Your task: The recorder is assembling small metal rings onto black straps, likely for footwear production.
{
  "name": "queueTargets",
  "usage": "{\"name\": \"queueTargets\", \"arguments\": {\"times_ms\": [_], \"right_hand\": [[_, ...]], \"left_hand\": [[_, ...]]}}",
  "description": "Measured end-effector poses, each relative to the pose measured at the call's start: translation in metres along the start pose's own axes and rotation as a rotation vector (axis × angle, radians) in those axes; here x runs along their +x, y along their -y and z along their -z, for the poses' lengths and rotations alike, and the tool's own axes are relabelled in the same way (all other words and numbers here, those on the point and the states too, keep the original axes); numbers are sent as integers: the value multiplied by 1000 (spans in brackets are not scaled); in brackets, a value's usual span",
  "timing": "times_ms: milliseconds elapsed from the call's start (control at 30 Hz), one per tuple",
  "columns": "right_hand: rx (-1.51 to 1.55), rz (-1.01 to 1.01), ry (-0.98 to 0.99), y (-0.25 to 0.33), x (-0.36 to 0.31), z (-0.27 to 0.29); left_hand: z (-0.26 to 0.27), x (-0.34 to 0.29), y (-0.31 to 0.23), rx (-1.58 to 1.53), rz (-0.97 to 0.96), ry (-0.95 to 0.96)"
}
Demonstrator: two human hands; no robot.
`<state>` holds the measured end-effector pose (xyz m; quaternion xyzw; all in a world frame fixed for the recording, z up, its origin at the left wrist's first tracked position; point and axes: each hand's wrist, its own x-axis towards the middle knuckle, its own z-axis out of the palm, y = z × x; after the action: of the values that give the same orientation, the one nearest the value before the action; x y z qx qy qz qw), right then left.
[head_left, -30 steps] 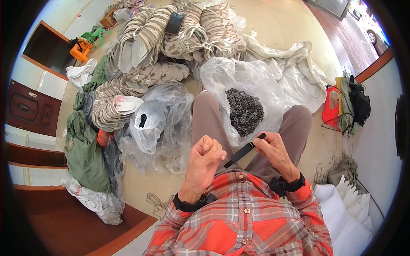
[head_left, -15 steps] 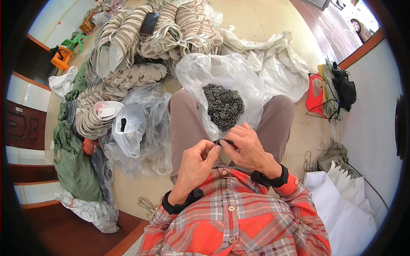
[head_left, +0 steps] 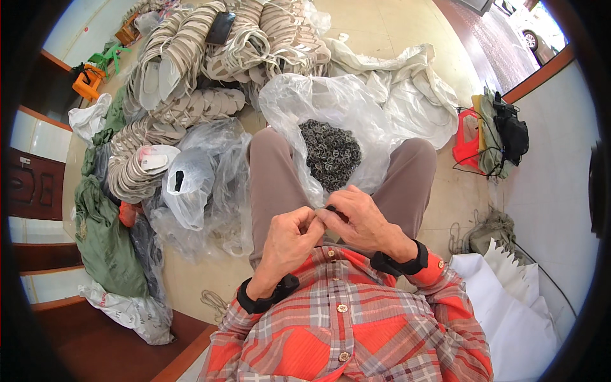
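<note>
In front of my lap, my left hand [head_left: 288, 239] and my right hand [head_left: 358, 219] meet with their fingertips pinched together. A small black piece, perhaps a short strap [head_left: 331, 209], shows between the thumb and fingers of my right hand; most of it is hidden. The pinched left fingertips touch or nearly touch the right thumb, and what they hold cannot be made out. Just beyond, between my knees, lies a heap of small dark metal buckles [head_left: 330, 153] inside an open clear plastic bag [head_left: 283, 105].
Bundled beige shoe uppers [head_left: 184, 54] are piled at far left, a phone [head_left: 220, 27] on top. A tied clear bag [head_left: 191, 200] holding something black lies left of my knee. Green cloth [head_left: 105, 242] lies farther left. A red stool [head_left: 468, 137] stands at right, white sheets [head_left: 496, 305] near right.
My hands have drawn closer together at the fingertips. The black piece, which stretched between both hands, now shows only at my right fingers. The view has shifted slightly.
</note>
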<state>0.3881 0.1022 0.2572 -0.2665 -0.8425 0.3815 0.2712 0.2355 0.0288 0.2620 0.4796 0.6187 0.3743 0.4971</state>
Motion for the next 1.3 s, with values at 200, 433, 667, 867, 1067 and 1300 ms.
{"name": "queueTargets", "arguments": {"times_ms": [200,433,667,867,1067,1300], "right_hand": [[-31,-34,-63,0,2,-2],[-41,-21,-119,2,4,-5],[122,-51,-239,8,6,-2],[224,-122,-262,2,5,13],[143,-33,-283,-1,3,9],[-48,146,-283,-3,6,6]], "left_hand": [[-3,1,-5,-91,54,-39],[-9,-1,-8,-190,-6,-80],[-14,-2,-4,46,-245,-393],[0,-15,-3,85,-427,-470],[0,-19,-16,453,-574,-477],[-10,-16,-17,-89,-255,-347]]}}
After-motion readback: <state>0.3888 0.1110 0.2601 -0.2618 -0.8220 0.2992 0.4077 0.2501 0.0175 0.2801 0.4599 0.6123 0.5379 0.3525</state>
